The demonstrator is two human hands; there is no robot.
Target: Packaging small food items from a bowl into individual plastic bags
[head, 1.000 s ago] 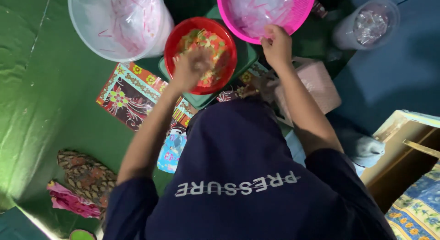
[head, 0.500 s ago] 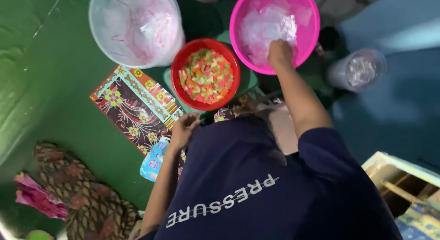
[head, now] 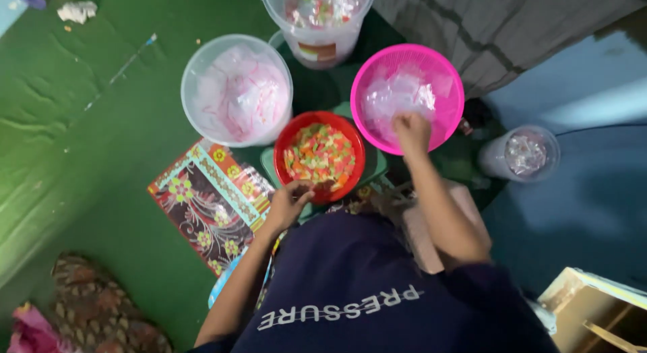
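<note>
Colours around your hands

You have a red bowl (head: 319,157) of orange, green and yellow pieces (head: 320,153), a pink basket (head: 407,97), a floral maroon cloth (head: 205,208), and a green mat (head: 81,144).

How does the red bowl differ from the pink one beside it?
The round red plastic bowl is smaller and holds small multicoloured pieces; the round pink plastic basin is wider and holds clear plastic bags. The left hand rests at the red bowl's near rim, while the right hand reaches inside the pink basin. Both are round, open-topped and sit side by side on the floor.
</note>
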